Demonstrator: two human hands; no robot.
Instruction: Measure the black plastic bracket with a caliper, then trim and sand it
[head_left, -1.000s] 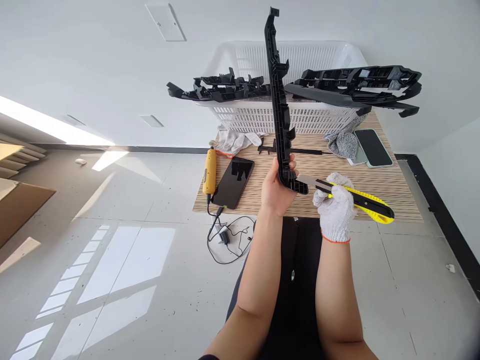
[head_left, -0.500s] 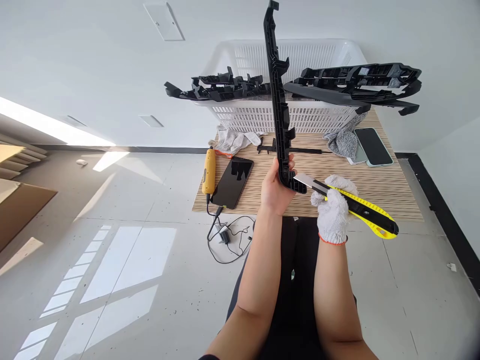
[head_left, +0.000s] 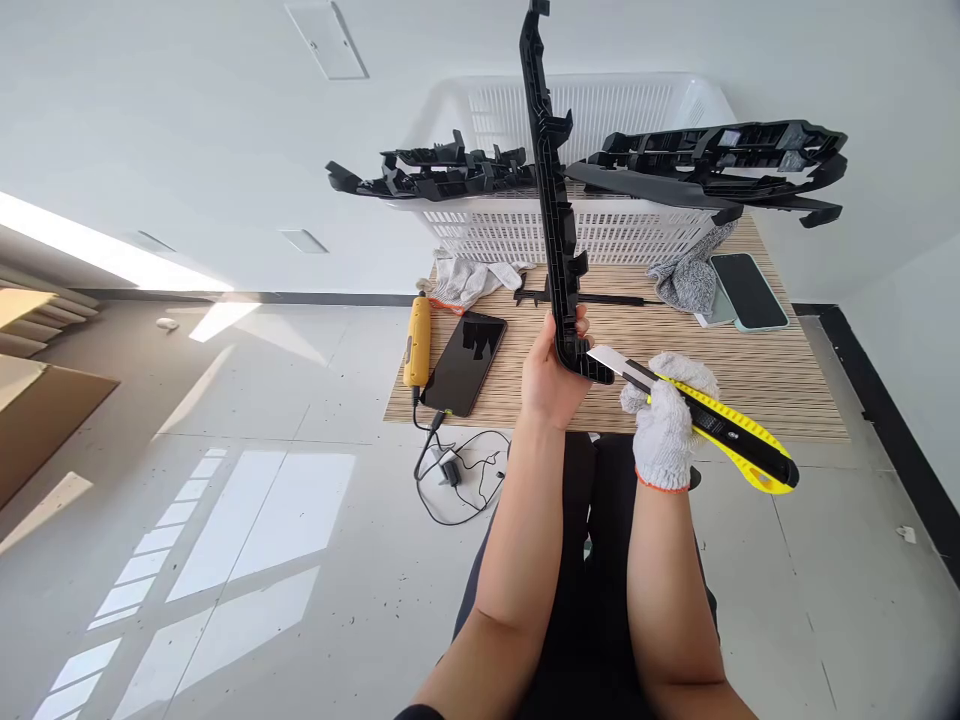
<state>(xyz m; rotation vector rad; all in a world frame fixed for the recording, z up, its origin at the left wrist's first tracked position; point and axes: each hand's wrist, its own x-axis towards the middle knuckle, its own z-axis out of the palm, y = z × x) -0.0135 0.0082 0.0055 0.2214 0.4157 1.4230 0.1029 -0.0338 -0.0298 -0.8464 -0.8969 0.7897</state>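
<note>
A long black plastic trim piece (head_left: 556,215), ribbed and clipped along its length, stands nearly upright in my bare left hand (head_left: 553,378). My fingers wrap round it near its lower, bent end. My right hand (head_left: 666,412), in a white knit glove with an orange cuff, is closed on a yellow and black utility knife (head_left: 739,436). The blade is out and points left, its tip at the short bent end of the trim piece. Whether the edge touches the plastic I cannot tell.
Behind, a white plastic basket (head_left: 487,232) carries more black trim pieces (head_left: 705,170) across its rim. On the striped table (head_left: 780,400) lie a yellow power tool (head_left: 418,342), a tablet (head_left: 465,362), black calipers (head_left: 611,299), a white glove (head_left: 465,280), a grey glove (head_left: 686,280) and a phone (head_left: 748,290).
The top of the trim piece has tipped slightly to the left. The knife's handle end has dropped a little, with the blade tip staying at the bent end.
</note>
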